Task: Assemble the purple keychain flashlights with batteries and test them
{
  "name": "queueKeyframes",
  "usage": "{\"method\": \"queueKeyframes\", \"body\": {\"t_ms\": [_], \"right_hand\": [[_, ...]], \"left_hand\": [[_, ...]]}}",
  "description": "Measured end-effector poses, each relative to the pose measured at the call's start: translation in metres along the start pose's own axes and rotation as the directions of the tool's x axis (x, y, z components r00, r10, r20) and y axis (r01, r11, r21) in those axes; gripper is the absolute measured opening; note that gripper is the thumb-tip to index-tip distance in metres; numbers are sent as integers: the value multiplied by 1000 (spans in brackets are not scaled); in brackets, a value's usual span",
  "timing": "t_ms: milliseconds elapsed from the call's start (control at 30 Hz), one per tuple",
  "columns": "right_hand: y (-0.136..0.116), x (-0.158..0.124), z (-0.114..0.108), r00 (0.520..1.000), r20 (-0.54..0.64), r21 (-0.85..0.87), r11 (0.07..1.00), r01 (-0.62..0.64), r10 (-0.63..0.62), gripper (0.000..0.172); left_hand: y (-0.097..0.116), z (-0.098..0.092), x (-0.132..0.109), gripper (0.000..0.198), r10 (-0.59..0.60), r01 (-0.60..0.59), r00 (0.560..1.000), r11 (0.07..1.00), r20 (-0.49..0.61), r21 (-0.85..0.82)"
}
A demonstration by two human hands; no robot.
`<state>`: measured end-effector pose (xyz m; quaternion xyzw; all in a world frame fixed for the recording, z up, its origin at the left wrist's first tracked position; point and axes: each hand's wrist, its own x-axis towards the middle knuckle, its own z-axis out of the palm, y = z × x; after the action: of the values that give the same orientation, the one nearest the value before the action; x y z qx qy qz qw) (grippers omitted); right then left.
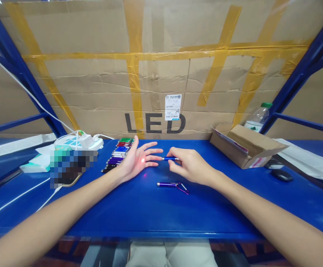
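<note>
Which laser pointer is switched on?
The blue pointer in the right hand, casting a red dot on the left palm; the purple one lies unlit.

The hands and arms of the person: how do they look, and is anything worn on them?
Both forearms are bare up to the picture's edge: no sleeves show. The left hand and right hand have no gloves, rings or watch that I can see. A red light spot lies on the left palm.

Blue table (pixel 139 211). Blue pen light (pixel 169 158) throws red dot on left hand (pixel 139 160). Purple pen light (pixel 167 184), purple carabiner (pixel 184 188). Brown cardboard wall (pixel 94 85), yellow tape, black "LED".
</note>
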<state>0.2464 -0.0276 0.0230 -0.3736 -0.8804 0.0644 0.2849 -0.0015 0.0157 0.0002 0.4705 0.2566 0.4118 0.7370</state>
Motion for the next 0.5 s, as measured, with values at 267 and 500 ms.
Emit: {"method": "queueKeyframes", "body": {"t_ms": [267, 500], "right_hand": [[1, 0, -1, 998, -59, 53, 999, -3, 6, 14], [-1, -2, 0, 998, 7, -13, 997, 70, -70, 14]], "left_hand": [[0, 3, -1, 87, -3, 3, 1000, 1000, -8, 12], [1, 8, -3, 88, -16, 16, 1000, 1000, -15, 20]]}}
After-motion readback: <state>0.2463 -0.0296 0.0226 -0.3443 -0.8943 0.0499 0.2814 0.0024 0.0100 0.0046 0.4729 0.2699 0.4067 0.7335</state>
